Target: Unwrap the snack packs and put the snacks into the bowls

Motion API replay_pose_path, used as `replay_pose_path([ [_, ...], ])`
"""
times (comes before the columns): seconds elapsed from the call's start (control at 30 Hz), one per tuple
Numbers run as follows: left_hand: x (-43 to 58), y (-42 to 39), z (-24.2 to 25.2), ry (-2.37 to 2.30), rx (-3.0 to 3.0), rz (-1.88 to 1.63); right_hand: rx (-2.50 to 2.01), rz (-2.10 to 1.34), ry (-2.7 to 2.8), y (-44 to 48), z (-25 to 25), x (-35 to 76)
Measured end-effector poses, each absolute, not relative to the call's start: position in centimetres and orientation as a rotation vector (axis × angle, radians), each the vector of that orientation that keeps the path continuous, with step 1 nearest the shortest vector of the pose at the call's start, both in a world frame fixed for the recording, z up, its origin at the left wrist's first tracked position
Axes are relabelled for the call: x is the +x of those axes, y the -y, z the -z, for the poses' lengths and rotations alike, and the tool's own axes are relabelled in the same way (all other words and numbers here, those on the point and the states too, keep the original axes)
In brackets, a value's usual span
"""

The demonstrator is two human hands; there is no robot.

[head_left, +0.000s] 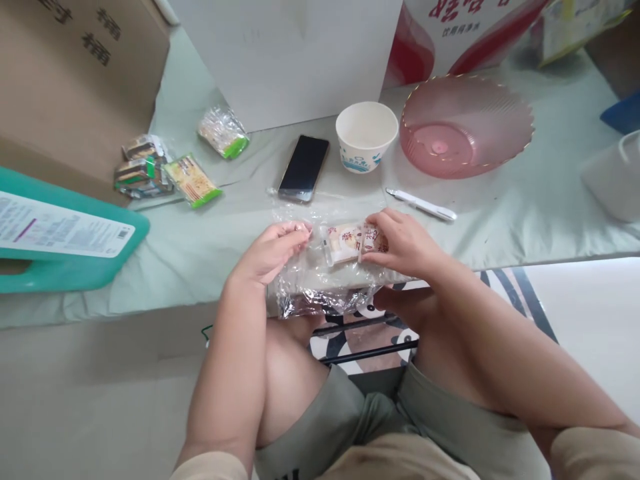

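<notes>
My left hand is closed, pinching the edge of a clear plastic bag whose crinkled film hangs over the table's front edge. Two small wrapped snack packets with red printing lie on the film. My right hand has its thumb and fingers around the right snack packet. Beside it, the left snack packet lies flat, apart from my left fingers. Just beyond my hands are a black phone and a white capped pen.
A white paper bowl and a pink translucent basin stand at the back. Several green-edged snack packs lie at left, near a cardboard box and a teal container. A white box stands behind.
</notes>
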State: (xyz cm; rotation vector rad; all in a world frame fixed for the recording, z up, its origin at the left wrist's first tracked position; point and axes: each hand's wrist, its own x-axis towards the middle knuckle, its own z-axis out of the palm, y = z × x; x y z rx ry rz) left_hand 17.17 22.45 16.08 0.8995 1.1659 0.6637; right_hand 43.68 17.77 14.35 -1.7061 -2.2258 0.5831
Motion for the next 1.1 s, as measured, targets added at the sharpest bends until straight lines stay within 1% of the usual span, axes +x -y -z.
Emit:
replay_pose_path([
  [0.13,18.8,-22.3,-16.7,-0.95,0.647,-0.601,-1.605,-0.679,2.052,-17.7,-14.8,44.3],
  [0.23,19.5,-22.5,-17.0,-0.896,0.534,-0.585,-1.421,-0.725,1.959,-17.7,-15.1,44.9],
  [0.33,19.8,-22.7,-17.1,-0.85,0.457,-0.63,-1.215,-0.824,2.0,-17.9,-15.1,45.0],
  [0.53,20.9,-22.6,-16.8,-0.813,0.462,-0.732,-1.058,-0.94,2.104,-18.6,-14.7,44.2],
  [0.8,22.1,-23.0,-17.4,-0.739,0.387,-0.705,-1.037,-0.963,2.031,-18.4,-14.6,44.2],
  [1.1,22.2,-23.7,-17.4,-0.752,0.401,-0.809,-1.03,-1.146,1.658,-18.8,-14.6,43.6],
])
